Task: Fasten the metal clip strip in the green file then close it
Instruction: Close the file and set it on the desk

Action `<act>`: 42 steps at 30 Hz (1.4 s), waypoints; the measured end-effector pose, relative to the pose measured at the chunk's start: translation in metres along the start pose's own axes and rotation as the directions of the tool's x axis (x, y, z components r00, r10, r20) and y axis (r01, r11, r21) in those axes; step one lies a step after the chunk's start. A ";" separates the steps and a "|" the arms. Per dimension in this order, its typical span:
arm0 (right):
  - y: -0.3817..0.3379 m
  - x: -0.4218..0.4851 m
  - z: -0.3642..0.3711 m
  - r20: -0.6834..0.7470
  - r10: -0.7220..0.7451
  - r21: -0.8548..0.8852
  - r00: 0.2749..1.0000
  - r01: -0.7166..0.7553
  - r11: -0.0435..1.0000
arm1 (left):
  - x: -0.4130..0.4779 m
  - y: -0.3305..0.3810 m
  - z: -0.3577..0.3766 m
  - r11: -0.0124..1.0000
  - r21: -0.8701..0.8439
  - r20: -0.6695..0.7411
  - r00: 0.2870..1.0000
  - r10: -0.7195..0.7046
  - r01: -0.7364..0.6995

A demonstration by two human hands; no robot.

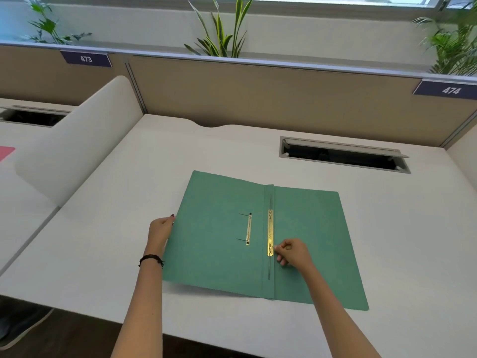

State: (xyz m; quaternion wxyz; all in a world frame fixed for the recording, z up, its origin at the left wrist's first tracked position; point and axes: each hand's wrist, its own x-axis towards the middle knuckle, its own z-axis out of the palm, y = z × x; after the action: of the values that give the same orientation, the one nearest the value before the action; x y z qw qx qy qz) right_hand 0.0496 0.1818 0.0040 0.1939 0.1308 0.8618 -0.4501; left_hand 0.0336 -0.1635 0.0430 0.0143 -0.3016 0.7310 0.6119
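The green file (309, 228) lies open on the white desk (400, 228). A gold metal clip strip (270, 232) runs along its spine fold, over a thin dark rod. A second, narrower metal strip (248, 229) lies loose on the left cover. My left hand (160, 228) holds the left cover's outer edge, which is lifted slightly off the desk. My right hand (293, 251) is at the lower end of the gold strip, with thumb and forefinger pinched against it.
An open cable slot (343, 155) is set into the desk behind the file. A white curved divider (77, 140) stands on the left, and a tan partition (258, 94) with plants behind it closes the back. A pink sheet (6, 152) shows at far left.
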 end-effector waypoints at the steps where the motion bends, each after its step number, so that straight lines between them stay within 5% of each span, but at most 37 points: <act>1: 0.000 0.000 -0.001 -0.013 0.016 0.036 1.000 -0.015 0.999 | -0.005 0.011 -0.001 0.999 -0.001 -0.003 0.999 0.041 -0.041; 10: -0.017 0.000 -0.038 -0.130 0.060 0.380 0.990 -0.006 0.925 | -0.051 0.100 0.037 0.977 -0.092 0.346 0.913 0.214 -0.194; 14: -0.041 -0.008 -0.071 -0.137 -0.033 0.474 0.990 0.095 0.876 | -0.063 0.104 0.076 0.965 -0.047 0.540 0.806 0.242 -0.258; 19: -0.066 -0.027 -0.112 -0.160 -0.234 0.483 0.959 0.283 0.829 | -0.074 0.083 0.114 0.946 0.099 0.841 0.534 0.086 -0.308; 24: -0.069 -0.042 -0.134 -0.172 -0.217 0.496 0.961 0.275 0.824 | -0.070 0.052 0.147 0.909 0.256 0.875 0.479 -0.073 -0.330; 28: -0.053 -0.048 -0.150 -0.165 -0.168 0.435 0.972 0.224 0.872 | -0.065 0.036 0.165 0.893 0.321 0.842 0.526 -0.117 -0.316; 35: -0.027 -0.056 -0.176 -0.194 -0.187 0.482 0.963 0.260 0.837 | -0.053 0.004 0.183 0.916 0.315 0.549 0.835 0.037 -0.248; 42: -0.013 -0.037 -0.158 -0.207 -0.121 0.474 0.971 0.208 0.856 | -0.041 -0.012 0.177 0.927 0.286 0.368 0.921 0.127 -0.242</act>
State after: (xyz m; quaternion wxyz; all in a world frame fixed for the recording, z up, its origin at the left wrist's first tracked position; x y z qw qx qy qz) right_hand 0.0433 0.3034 0.1124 0.0406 0.1393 0.7401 -0.6567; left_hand 0.0110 0.0125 0.0042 0.1325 -0.1127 0.8335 0.5243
